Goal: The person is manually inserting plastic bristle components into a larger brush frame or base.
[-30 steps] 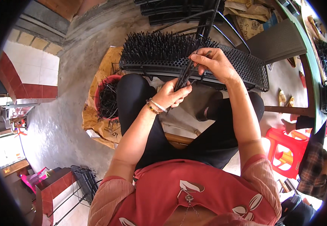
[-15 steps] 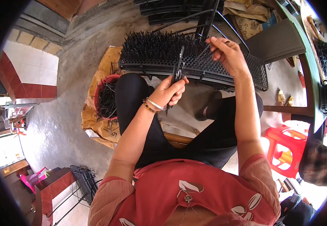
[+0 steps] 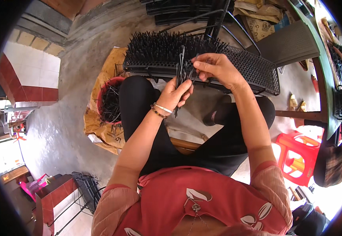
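Note:
My left hand [image 3: 175, 93] is wrapped round a bundle of thin, dark, glossy strips [image 3: 182, 65] that stick up past the thumb. Their exact kind I cannot make out. Close beside the bundle's upper part, my right hand [image 3: 219, 71] has thumb and fingers pinched on one thin black strip [image 3: 195, 63]. Beyond both hands lies a black perforated tray [image 3: 253, 66]. Many similar black strips [image 3: 165, 45] stand upright in the holes of its left and middle parts, while holes show bare at its right.
Left of my knee, a red basin [image 3: 99, 96] full of loose black strips [image 3: 112, 108] rests on a brown sack [image 3: 110, 135]. A red plastic stool [image 3: 297, 155] stands at right. A grey panel [image 3: 287, 45] and a green-edged table [image 3: 323, 74] border the tray's right side.
My right hand has come down and left from over the tray to beside the bundle. My left hand has barely shifted and keeps its hold.

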Demonstrator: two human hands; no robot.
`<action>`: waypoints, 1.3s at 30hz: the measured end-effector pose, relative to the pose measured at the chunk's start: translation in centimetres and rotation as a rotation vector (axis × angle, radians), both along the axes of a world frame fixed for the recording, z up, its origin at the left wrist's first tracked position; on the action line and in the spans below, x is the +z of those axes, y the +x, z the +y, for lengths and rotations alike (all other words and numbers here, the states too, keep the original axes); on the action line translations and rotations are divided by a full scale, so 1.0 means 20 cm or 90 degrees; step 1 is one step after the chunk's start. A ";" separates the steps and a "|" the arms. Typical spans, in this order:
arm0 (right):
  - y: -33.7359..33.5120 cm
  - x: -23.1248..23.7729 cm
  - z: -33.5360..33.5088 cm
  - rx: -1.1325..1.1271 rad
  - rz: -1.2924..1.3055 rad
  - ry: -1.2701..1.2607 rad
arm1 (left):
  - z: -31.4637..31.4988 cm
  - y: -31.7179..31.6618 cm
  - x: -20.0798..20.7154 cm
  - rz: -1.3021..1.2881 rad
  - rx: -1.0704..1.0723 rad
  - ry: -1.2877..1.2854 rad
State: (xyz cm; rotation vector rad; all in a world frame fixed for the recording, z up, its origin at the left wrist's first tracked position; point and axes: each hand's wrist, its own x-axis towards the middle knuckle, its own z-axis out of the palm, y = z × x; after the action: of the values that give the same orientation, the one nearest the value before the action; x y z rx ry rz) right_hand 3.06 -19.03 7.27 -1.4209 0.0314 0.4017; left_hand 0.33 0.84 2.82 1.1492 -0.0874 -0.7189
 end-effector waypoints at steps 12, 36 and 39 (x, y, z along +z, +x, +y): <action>0.09 0.03 -0.01 -0.242 -0.366 -0.309 | 0.15 -0.02 0.12 -0.032 0.004 0.059; 0.17 -0.06 0.07 -0.221 -0.554 -0.662 | 0.12 -0.04 0.03 0.020 -0.015 -0.017; 0.17 -0.07 0.08 -0.220 -0.564 -0.625 | 0.11 -0.04 0.03 0.020 -0.018 -0.013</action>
State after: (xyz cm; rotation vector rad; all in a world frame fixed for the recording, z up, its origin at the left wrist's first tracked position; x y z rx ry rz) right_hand 6.52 -17.47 5.88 -2.3984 -0.2777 -0.6532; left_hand -0.38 3.00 3.48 1.1191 -0.0848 -0.7598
